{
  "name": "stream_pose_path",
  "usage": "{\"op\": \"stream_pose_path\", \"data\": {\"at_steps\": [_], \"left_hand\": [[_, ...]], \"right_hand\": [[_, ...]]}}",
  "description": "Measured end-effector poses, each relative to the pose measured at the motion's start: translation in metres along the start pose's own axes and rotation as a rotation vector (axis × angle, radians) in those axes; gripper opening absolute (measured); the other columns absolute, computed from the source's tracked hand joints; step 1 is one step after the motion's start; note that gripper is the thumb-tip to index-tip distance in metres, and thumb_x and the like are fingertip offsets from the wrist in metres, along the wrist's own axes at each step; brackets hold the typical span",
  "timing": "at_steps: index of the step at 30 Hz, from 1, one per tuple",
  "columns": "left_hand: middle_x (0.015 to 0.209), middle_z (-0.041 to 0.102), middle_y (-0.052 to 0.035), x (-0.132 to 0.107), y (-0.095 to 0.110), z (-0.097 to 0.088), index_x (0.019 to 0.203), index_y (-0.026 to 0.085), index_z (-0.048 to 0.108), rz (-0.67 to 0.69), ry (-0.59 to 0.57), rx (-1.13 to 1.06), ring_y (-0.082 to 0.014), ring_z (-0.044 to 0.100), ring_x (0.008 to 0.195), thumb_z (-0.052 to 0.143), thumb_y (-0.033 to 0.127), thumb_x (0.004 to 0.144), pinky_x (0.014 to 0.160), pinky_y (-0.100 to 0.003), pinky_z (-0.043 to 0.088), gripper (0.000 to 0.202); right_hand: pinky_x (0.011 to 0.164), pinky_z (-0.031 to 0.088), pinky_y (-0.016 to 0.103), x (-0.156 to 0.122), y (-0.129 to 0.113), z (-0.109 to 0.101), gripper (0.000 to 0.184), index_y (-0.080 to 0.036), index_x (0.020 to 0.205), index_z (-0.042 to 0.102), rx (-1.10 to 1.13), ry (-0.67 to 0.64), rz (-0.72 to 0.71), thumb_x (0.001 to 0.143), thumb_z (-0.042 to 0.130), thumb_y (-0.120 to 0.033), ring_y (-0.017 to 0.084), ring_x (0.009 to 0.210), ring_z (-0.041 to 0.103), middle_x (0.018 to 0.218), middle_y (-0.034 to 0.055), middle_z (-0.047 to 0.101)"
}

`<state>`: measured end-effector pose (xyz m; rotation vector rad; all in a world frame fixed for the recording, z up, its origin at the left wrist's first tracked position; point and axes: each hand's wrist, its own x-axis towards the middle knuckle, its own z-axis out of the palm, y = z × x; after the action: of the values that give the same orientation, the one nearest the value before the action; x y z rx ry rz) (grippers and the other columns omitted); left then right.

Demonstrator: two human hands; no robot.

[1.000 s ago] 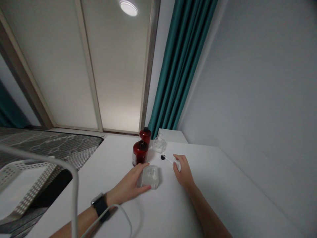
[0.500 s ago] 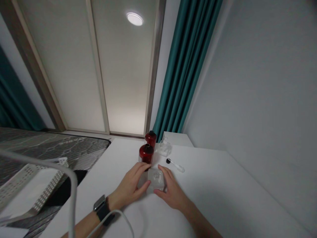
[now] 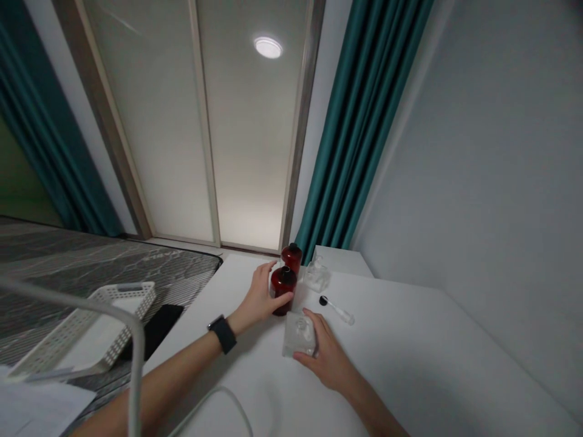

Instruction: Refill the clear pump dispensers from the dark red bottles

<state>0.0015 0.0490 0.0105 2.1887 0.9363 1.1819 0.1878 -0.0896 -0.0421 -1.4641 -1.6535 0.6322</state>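
Holding the square clear bottle point(image 3: 296, 335) on the white worktop point(image 3: 392, 370), the right hand point(image 3: 331, 358) has its fingers clamped about it. The left hand point(image 3: 259, 298) spreads its fingers apart around the nearer red bottle point(image 3: 283, 283), contact unclear: seemingly a grasp in hand, calling for closed fingers. Beyond stand 1 farther red bottle point(image 3: 293, 258), 1 teal curtain point(image 3: 359, 139) and pale door panels point(image 3: 255, 164).

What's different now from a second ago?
The right hand let go of the black-ended stick, which now lies on the table, and took hold of the near clear bottle. The left hand left that bottle and moved forward to the near red bottle; whether its grip has closed is unclear. The far red bottle and far clear bottle stayed put.
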Motion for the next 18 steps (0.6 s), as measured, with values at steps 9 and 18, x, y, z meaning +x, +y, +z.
{"op": "stream_pose_path", "data": {"at_steps": [9, 18], "left_hand": [[0.140, 0.053, -0.0160, -0.007, -0.009, 0.028, 0.144, 0.018, 0.029, -0.145, -0.017, -0.182, -0.0307, 0.057, 0.126, 0.081, 0.025, 0.072, 0.110, -0.048, 0.042, 0.089], [0.138, 0.054, -0.0122, -0.021, 0.002, 0.013, 0.139, 0.019, 0.035, -0.101, -0.090, -0.291, -0.0277, 0.056, 0.128, 0.077, 0.025, 0.078, 0.113, -0.046, 0.041, 0.074]], "right_hand": [[0.103, 0.046, 0.046, 0.000, -0.010, 0.003, 0.073, -0.026, 0.131, 0.050, -0.024, 0.064, 0.070, 0.064, 0.078, -0.017, 0.032, 0.120, 0.057, 0.126, 0.0094, 0.061], [0.091, 0.046, 0.042, -0.002, -0.028, 0.010, 0.068, -0.024, 0.123, 0.051, -0.201, 0.099, 0.200, 0.062, 0.080, -0.021, 0.033, 0.107, 0.058, 0.118, 0.0067, 0.066]]}}
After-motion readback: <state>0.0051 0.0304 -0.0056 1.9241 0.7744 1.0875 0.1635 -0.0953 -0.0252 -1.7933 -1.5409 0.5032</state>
